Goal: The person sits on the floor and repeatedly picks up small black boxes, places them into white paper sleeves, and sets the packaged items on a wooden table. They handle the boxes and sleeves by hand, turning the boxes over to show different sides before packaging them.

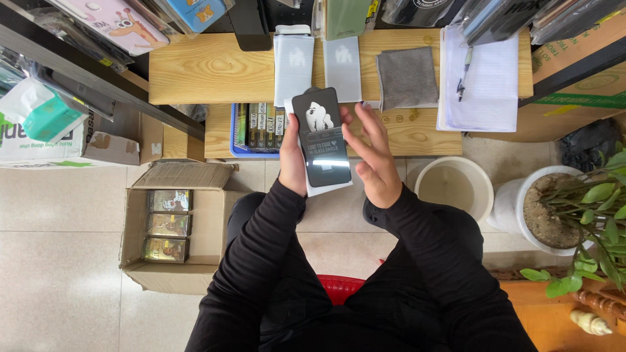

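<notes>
**Dark screen protector held up over the low wooden table**

The dark screen protector [321, 138] sits upright in the left hand [293, 160], fingers wrapped round its edge and white backing. Right hand [372, 160] is spread flat, fingertips just brushing its right side. Behind: grey cloth [407, 78], cardboard box [171, 234] on the floor.

Cardboard box [176, 238] left of person, bucket [454, 186] right.
</notes>
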